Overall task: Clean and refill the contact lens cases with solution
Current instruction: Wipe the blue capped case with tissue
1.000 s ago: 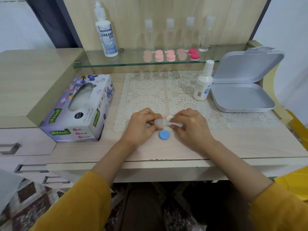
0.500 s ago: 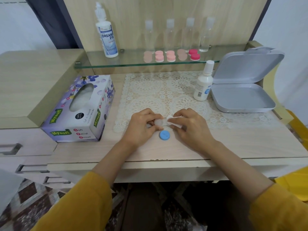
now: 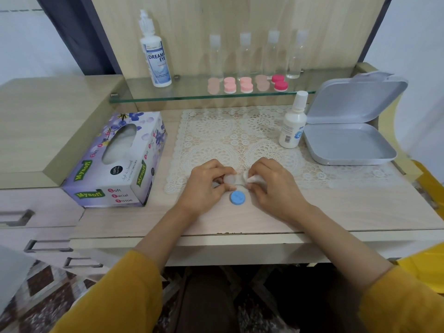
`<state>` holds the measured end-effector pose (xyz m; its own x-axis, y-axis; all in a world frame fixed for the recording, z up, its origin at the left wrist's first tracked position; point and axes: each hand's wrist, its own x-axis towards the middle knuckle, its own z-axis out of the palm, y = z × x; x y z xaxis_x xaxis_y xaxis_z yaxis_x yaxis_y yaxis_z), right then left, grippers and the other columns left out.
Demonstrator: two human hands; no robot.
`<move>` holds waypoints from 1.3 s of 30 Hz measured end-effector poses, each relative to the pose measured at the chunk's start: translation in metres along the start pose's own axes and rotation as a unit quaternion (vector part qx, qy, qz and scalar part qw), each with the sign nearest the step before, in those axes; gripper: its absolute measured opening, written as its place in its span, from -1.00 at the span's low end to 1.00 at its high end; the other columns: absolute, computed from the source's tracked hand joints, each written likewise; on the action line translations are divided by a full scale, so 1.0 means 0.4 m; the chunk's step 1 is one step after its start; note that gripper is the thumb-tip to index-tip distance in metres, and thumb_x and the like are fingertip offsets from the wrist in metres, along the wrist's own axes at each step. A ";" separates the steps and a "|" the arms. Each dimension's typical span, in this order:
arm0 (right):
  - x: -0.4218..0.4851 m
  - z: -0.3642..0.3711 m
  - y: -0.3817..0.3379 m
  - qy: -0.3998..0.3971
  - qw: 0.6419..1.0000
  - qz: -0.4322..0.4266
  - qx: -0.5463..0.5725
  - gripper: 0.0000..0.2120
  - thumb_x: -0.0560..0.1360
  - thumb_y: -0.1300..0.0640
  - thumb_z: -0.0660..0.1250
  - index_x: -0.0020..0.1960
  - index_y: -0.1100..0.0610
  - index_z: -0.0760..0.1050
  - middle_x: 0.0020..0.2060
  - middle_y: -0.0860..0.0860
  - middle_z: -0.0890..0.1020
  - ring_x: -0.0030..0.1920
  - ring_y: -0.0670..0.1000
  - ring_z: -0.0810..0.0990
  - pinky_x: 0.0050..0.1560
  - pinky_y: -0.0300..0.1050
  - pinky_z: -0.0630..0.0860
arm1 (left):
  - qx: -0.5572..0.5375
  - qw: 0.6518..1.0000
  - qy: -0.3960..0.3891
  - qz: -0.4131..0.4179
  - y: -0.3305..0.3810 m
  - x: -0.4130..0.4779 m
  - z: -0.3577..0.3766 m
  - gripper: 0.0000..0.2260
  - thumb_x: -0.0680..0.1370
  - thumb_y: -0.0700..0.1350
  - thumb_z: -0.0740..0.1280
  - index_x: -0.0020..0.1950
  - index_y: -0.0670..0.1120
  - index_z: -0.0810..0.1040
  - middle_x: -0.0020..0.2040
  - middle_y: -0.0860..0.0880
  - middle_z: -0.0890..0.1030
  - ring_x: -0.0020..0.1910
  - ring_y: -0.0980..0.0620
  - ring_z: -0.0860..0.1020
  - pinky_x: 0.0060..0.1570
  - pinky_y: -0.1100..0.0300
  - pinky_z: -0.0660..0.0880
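Above the blue cap (image 3: pixel 237 197), my right hand (image 3: pixel 276 186) is drawing its pinched tissue (image 3: pixel 251 178) off the case (image 3: pixel 230 179) my left hand (image 3: pixel 204 186) is gripping; wiping is probably ending.

Soft, even light is filling the scene, leaving only faint shadows on the desk (image 3: pixel 336 207). The shelf (image 3: pixel 187 92) is mirroring the cases (image 3: pixel 229 84). Wide-angle distortion is bending the edges; corners are softening.

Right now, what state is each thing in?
left hand, grips the lens case
right hand, pinches a tissue wad
blue cap, off, flat on the table
grey box, lid open
small white bottle, upright, capped
large solution bottle, upright on the glass shelf
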<state>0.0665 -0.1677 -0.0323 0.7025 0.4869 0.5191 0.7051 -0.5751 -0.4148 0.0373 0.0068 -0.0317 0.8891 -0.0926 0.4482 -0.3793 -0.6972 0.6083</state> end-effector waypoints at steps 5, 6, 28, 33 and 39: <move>-0.005 -0.002 0.009 0.047 0.997 0.022 0.054 -0.94 0.36 0.28 0.29 -0.21 0.26 0.53 -0.19 0.07 0.55 -0.22 0.02 0.52 -0.22 -0.13 0.46 | 0.002 1.000 0.002 0.000 0.001 -0.001 -0.001 -0.73 0.32 -0.27 0.50 0.00 -0.21 0.64 -0.19 0.01 0.49 -0.28 0.23 0.46 -0.16 0.47 0.41; -0.005 -0.004 0.010 0.071 0.995 0.032 0.062 -0.93 0.36 0.30 0.29 -0.20 0.27 0.55 -0.17 0.08 0.55 -0.20 -0.04 0.51 -0.17 -0.20 0.46 | -0.003 1.000 0.002 -0.003 0.001 -0.001 -0.001 -0.73 0.32 -0.27 0.50 0.01 -0.21 0.64 -0.19 0.02 0.49 -0.29 0.28 0.46 -0.16 0.49 0.40; 0.034 -0.091 -0.059 0.067 0.967 0.068 0.236 -0.75 0.32 0.31 0.48 -0.21 0.00 0.52 -0.12 0.05 0.66 -0.11 -0.11 0.61 -0.11 -0.31 0.52 | -0.187 0.967 0.019 -0.171 0.111 0.023 -0.094 -0.84 0.36 -0.23 0.48 -0.12 -0.04 0.62 -0.20 0.08 0.60 -0.27 0.29 0.54 -0.18 0.46 0.46; 0.034 -0.097 -0.067 0.069 0.977 0.038 0.198 -0.77 0.32 0.21 0.49 -0.03 0.08 0.61 -0.20 -0.03 0.62 -0.15 -0.12 0.56 -0.15 -0.44 0.44 | -0.217 0.960 0.030 -0.173 0.134 0.015 -0.093 -0.87 0.36 -0.19 0.48 -0.14 -0.03 0.63 -0.19 0.01 0.64 -0.20 0.17 0.58 -0.13 0.38 0.49; 0.028 -0.096 -0.082 0.115 0.961 0.078 0.238 -0.84 0.32 0.19 0.50 -0.10 0.11 0.64 -0.31 -0.18 0.58 -0.27 -0.29 0.54 -0.25 -0.47 0.38 | -0.338 0.920 0.034 -0.196 0.182 -0.003 -0.062 -0.75 0.39 -0.26 0.44 0.04 -0.11 0.57 -0.12 -0.02 0.66 -0.12 0.13 0.62 -0.11 0.36 0.50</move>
<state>0.0477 -0.1685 0.0157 0.8021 0.2287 0.5517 0.5955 -0.2367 -0.7677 0.0023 -0.0261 0.0282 0.9821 0.1321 0.1340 -0.1264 -0.0645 0.9899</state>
